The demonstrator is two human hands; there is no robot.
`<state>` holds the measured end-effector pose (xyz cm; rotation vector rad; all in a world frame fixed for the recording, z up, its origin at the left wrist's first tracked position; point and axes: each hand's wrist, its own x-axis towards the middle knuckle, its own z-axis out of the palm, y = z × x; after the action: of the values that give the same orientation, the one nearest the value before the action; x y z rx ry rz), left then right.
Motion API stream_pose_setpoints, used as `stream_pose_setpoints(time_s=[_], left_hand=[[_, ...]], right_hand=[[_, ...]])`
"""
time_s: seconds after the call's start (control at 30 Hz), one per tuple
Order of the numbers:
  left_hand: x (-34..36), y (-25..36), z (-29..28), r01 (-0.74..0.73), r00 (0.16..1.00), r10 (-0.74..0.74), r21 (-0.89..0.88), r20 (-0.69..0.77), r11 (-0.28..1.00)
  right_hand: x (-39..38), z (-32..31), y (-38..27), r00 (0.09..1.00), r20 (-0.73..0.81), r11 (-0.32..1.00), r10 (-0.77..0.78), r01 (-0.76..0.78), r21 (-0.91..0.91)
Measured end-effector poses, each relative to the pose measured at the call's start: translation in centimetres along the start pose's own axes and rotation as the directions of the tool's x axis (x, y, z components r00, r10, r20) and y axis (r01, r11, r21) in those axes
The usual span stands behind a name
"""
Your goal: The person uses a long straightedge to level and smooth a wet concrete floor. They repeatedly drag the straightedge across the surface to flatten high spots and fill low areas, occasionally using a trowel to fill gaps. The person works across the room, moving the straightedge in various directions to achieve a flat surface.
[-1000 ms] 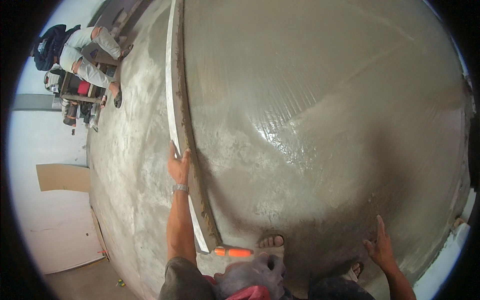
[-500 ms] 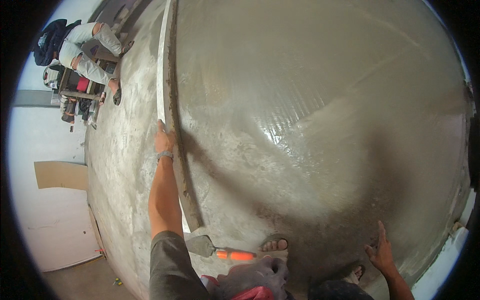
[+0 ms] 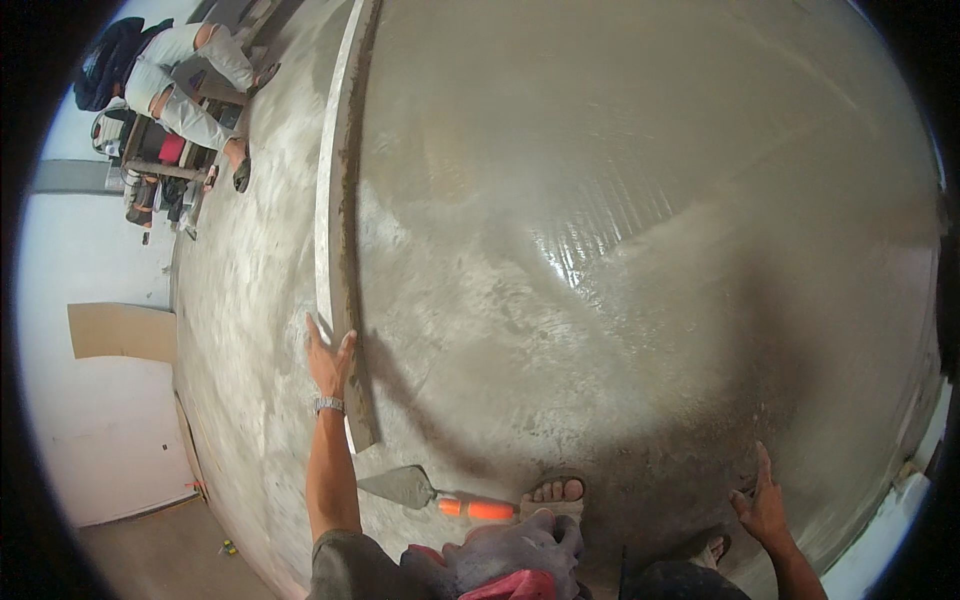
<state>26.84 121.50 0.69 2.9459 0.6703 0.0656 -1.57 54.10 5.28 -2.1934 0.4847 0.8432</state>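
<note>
A long straightedge bar [image 3: 323, 215] with a pale face and a cement-smeared side lies along the grey floor. My left hand [image 3: 328, 365], with a watch on the wrist, is at the bar's near part, fingers and thumb spread to either side. Whether it presses on the bar I cannot tell. A pointed trowel [image 3: 400, 487] with an orange handle lies just beyond the bar's near end, beside my foot [image 3: 556, 491]. At the lower right, my right hand [image 3: 765, 512] holds nothing, its index finger stretched out and thumb apart.
Wet, smooth cement [image 3: 620, 130] spreads right of the bar, with a ridged shiny patch. At the far left, a person in light trousers [image 3: 190, 115] sits by a wooden frame with bags. A cardboard sheet [image 3: 122, 332] leans against the white wall [image 3: 110, 430].
My left hand has drawn back along the bar toward me, and its fingers have spread. The view has shifted slightly. My right hand looks the same.
</note>
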Motion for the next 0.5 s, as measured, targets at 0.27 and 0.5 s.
stream_pose_setpoints(time_s=[0.27,0.5], left_hand=[[-0.4,-7.3,-1.4,0.233,0.972,-0.209,0.282,-0.110,0.931],[-2.8,-7.0,-1.7,0.089,0.994,-0.101,0.258,0.035,0.962]], right_hand=[[0.0,-0.2,-1.7,0.985,0.032,0.967,0.171,-0.162,-0.196],[-0.7,-1.0,-2.3,0.998,0.044,0.989,0.050,-0.043,-0.144]])
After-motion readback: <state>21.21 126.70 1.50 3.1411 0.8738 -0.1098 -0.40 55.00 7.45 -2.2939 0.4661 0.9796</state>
